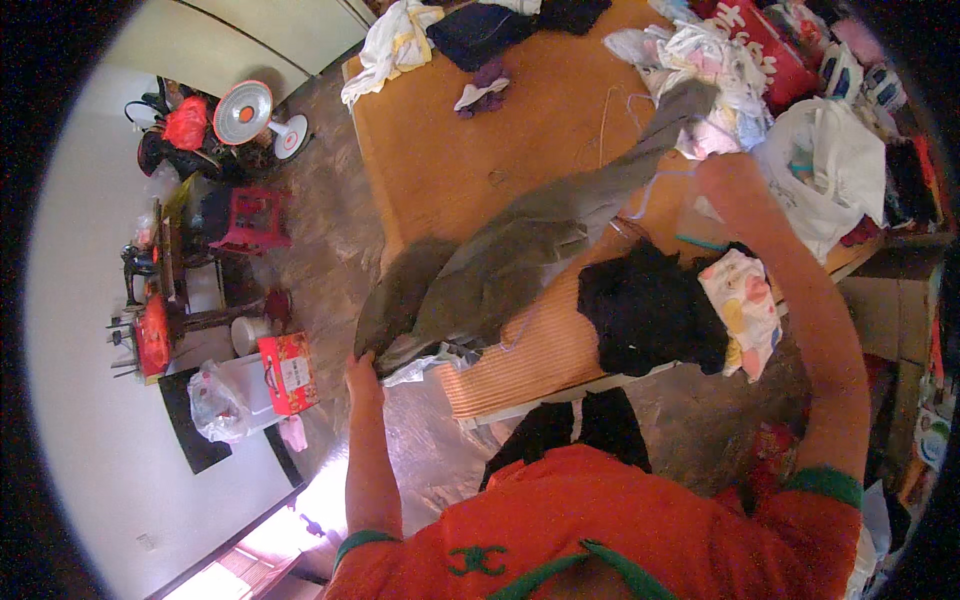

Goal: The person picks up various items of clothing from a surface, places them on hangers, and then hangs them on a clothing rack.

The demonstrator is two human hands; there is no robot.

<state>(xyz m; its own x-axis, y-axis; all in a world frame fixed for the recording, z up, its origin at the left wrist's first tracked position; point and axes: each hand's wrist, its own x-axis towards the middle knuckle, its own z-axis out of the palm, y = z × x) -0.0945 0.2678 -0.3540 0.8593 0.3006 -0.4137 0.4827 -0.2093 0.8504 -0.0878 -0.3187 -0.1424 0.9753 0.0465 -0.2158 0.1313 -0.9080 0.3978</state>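
Note:
A long olive-grey garment (502, 270) stretches slantwise over a bed covered with an orange-brown mat (450, 172). My left hand (365, 373) grips its lower left end, where a pale, shiny edge shows. Toward the upper right, my right hand (721, 180) is closed at the garment's side; its fingers are blurred and partly hidden. The cloth's far end rises past this hand, near a heap of pale printed clothes (709, 60). Below the garment lie a crumpled black cloth (652, 307) and, beside it, a folded white cloth with a coloured print (742, 307).
A white plastic bag (825, 165) stands right of my right hand, near a red bag (765, 52). More clothes (480, 34) lie along the bed's far edge. On the floor to the left are a fan (255, 116), a pink stool (255, 217) and a red box (289, 373).

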